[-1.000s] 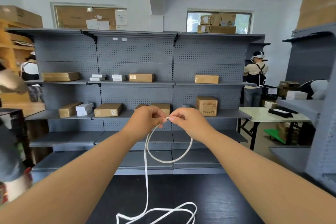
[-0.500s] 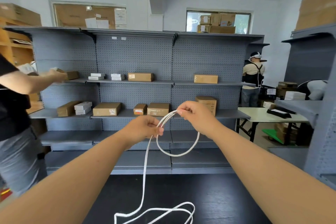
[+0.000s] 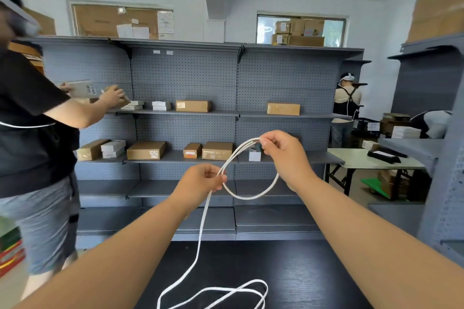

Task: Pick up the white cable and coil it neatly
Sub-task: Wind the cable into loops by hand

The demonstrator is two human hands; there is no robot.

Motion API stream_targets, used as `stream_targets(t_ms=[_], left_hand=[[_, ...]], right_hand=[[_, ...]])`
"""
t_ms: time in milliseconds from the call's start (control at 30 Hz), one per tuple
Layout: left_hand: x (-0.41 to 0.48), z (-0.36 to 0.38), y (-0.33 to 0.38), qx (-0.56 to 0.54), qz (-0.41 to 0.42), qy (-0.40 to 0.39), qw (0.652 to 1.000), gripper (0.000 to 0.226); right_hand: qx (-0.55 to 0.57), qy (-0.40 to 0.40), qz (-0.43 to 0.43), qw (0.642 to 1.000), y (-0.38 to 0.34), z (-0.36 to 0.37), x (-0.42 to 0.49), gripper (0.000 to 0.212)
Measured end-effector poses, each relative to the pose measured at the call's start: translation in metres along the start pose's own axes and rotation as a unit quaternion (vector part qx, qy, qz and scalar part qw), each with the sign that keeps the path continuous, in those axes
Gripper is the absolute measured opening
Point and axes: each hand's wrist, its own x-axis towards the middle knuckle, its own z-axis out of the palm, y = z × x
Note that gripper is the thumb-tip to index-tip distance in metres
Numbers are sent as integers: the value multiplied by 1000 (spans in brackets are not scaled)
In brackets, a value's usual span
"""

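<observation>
The white cable [image 3: 200, 231] runs from loose loops on the black table [image 3: 288, 273] up to both hands in mid-air. My right hand [image 3: 283, 155] pinches the top of a hanging loop, where two strands meet, at about chest height. My left hand [image 3: 200, 180], lower and to the left, pinches the strand that rises from the table, just where it joins the loop. The loop sags between the two hands.
Grey pegboard shelves [image 3: 185, 113] with cardboard boxes stand beyond the table. A person in a black shirt [image 3: 30, 118] stands close at the left, handling boxes on a shelf. Another person [image 3: 347, 105] stands at the back right by a pale table [image 3: 361, 160].
My right hand has lifted up and to the right, away from the left hand, which dropped a little; the loop has grown. The person at the left has stepped nearer.
</observation>
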Motion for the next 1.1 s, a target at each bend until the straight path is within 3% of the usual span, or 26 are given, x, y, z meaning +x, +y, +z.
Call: stream_targets(t_ms=[267,567,700,900,967,1100], left_hand=[[9,-10,16,71,64,132,987,4],[16,-23,45,307,112,103,940,17],[18,-23,54,350,95,78,929,18],[13,-16,61,396,96,43,912,18],[11,-11,63,416,94,29,904,19],[9,-6,64,448,106,10,888,21]], right_hand=[[81,53,69,993,19,12,-14,12],[125,23,199,972,33,16,-22,15],[65,-32,232,970,33,14,-22,12],[-161,-74,58,982,8,18,-18,38],[-245,-94,-7,965,2,23,-16,35],[-417,-138,-111,892,-3,28,-15,27]])
